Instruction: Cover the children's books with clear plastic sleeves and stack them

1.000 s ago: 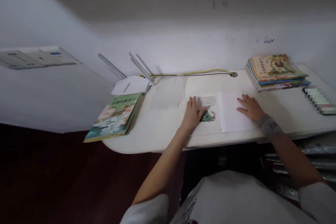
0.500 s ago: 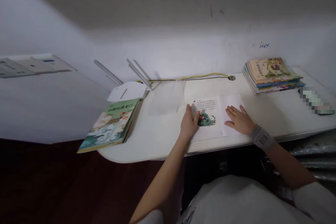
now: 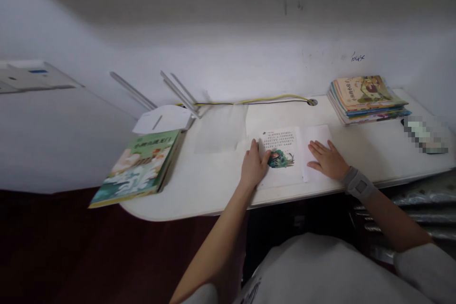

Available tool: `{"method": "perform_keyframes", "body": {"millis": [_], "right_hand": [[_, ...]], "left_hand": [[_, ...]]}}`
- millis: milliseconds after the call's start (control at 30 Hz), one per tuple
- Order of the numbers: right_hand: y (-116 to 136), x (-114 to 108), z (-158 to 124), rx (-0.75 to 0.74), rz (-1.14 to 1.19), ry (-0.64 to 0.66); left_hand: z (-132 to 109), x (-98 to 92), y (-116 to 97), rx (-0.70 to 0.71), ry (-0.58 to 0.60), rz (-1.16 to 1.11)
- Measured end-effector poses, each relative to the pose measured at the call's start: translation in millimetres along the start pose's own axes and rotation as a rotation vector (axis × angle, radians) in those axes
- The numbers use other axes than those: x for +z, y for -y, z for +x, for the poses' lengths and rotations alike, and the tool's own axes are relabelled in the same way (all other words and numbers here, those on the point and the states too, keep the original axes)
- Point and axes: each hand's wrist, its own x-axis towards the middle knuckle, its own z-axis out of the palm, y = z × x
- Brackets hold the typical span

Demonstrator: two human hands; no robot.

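An open book (image 3: 281, 175) lies on the white desk, a page with printed text and a green illustration on its left side. My left hand (image 3: 253, 164) holds the book's left edge, thumb on the page and the other fingers at the outer side, partly hidden. On the right side is a blank white sheet or flap (image 3: 315, 133). My right hand (image 3: 329, 159) rests flat on it with fingers stretched out, and a grey band circles that wrist. Left of the book lies a translucent plastic sheet (image 3: 221, 128).
Several picture books (image 3: 138, 166) overhang the desk's left end, beside a white router (image 3: 164, 118) with raised antennas. A stack of books (image 3: 366, 99) stands at the back right, near a blurred-out phone-like object (image 3: 425, 135). Cables (image 3: 270, 99) run along the wall into a hole.
The view has turned slightly, so the desk items sit a little further left and higher in the picture. Both hands keep nearly the same places on the book.
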Motion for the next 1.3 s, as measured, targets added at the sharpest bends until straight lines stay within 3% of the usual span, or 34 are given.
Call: {"method": "perform_keyframes", "body": {"millis": [567,933,1100,1300], "right_hand": [[-11,-2,-6,-0.01,-0.018,0.01],[-19,-7,-8,0.003,-0.038,0.05],[-17,-4,-6,0.018,-0.036,0.055],[-11,-3,-7,0.048,-0.043,0.051]], "left_hand": [[-1,-0.6,-1,0.159,0.017,0.17],[-5,-4.8,-7,0.155,0.072,0.215],[-2,-6.4,-9,0.068,0.108,0.083],[7,-21.4,-27,-0.122,0.111,-0.364]]}}
